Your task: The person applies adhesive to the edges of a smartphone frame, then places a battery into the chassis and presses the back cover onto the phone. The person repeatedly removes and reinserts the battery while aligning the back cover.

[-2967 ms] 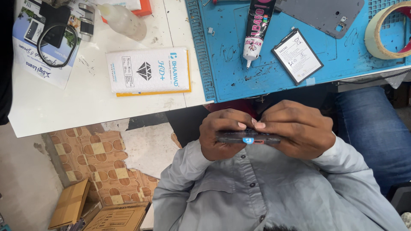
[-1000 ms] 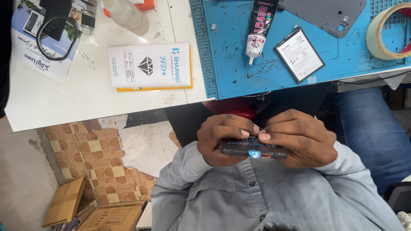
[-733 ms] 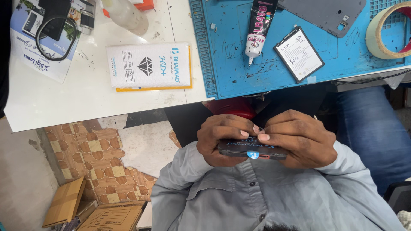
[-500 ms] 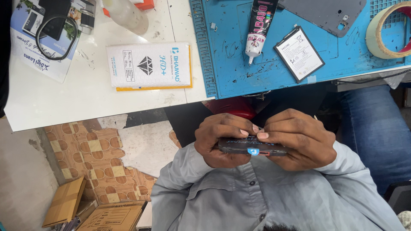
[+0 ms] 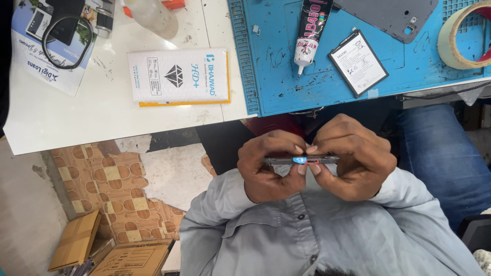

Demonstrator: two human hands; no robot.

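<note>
Both hands hold a thin dark phone (image 5: 279, 160) edge-on in front of my chest, below the table edge. My left hand (image 5: 268, 166) grips its left half and my right hand (image 5: 353, 156) grips its right half. A small blue piece (image 5: 300, 160) sits at the phone's edge between my thumbs, with a bit of red beside it. My fingers hide most of the phone's body.
On the blue work mat (image 5: 276, 61) lie a glue tube (image 5: 312, 28), a phone battery (image 5: 358, 62), a grey back cover (image 5: 394, 15) and a tape roll (image 5: 463, 36). A white flat box (image 5: 179, 76) and a plastic bottle (image 5: 151, 15) rest on the white table (image 5: 76, 122). Cardboard boxes (image 5: 76, 240) stand on the floor.
My hands and the phone stay in nearly the same place. My thumbs have shifted slightly along the phone's edge near the blue piece.
</note>
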